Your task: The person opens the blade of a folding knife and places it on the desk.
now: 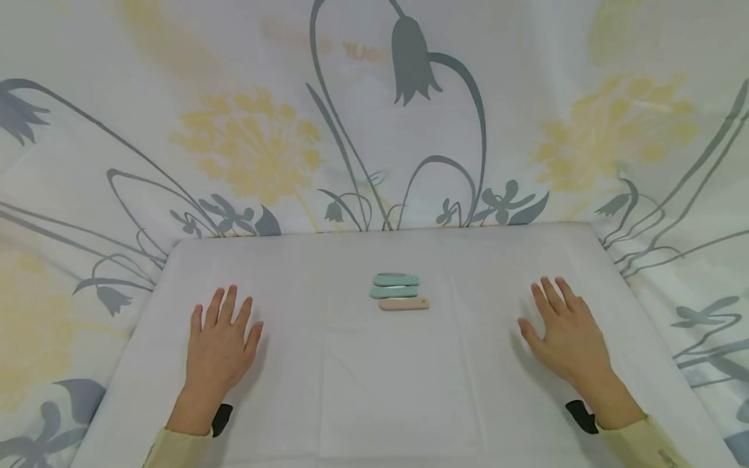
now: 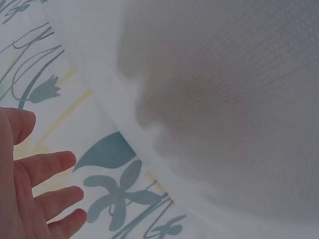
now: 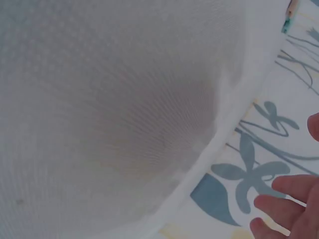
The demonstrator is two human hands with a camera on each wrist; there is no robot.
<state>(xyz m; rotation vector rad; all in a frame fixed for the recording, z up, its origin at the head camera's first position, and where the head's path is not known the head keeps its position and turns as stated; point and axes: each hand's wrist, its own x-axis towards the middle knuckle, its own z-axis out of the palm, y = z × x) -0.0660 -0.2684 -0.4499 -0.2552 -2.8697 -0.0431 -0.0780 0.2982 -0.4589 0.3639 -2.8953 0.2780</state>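
Three small, slim pieces that look like folded pocket knives lie side by side near the middle of the white table. The far mint-green knife (image 1: 396, 279) and the second mint-green knife (image 1: 394, 292) show a pale strip along the edge. Nearest the front lies a beige knife (image 1: 404, 304) with a small hole at its right end. My left hand (image 1: 218, 354) is well to their left, palm down, fingers spread and holding nothing. To their right, my right hand (image 1: 567, 338) is likewise palm down with straight, empty fingers.
A white cloth with fold creases covers the table (image 1: 398, 390). Behind and beside it hangs a curtain-like fabric (image 1: 363, 130) printed with grey and yellow flowers. Dark wrist devices show at the left wrist (image 1: 222, 420) and the right wrist (image 1: 582, 416).
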